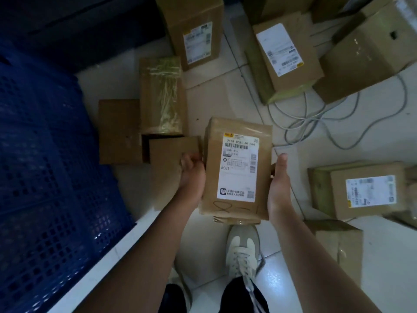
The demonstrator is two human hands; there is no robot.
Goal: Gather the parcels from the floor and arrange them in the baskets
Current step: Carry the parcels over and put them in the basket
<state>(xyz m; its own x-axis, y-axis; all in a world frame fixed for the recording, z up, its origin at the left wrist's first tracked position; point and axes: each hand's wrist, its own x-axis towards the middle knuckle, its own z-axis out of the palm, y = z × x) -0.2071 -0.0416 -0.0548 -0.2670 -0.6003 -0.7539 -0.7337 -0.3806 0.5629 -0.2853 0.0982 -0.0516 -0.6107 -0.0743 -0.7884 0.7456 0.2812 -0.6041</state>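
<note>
1. Labelled parcel (pixel 237 168) is held above the floor between both hands, just right of the blue basket (pixel 45 154).
2. Left hand (pixel 191 175) curls round its left edge. Right hand (pixel 278 188) lies against the right edge, fingers hidden underneath, so can't tell the grip.
3. Stiff taped cardboard, probably light; opposite long edges suit holding.
4. Visible part of the basket shows no parcels; floor parcels (pixel 288 53) remain.

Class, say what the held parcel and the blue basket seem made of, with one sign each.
Held parcel: probably brown cardboard, matte; creased edges, folded corners. Blue basket: apparently moulded plastic, slightly glossy; regular lattice of holes with highlights.
</note>
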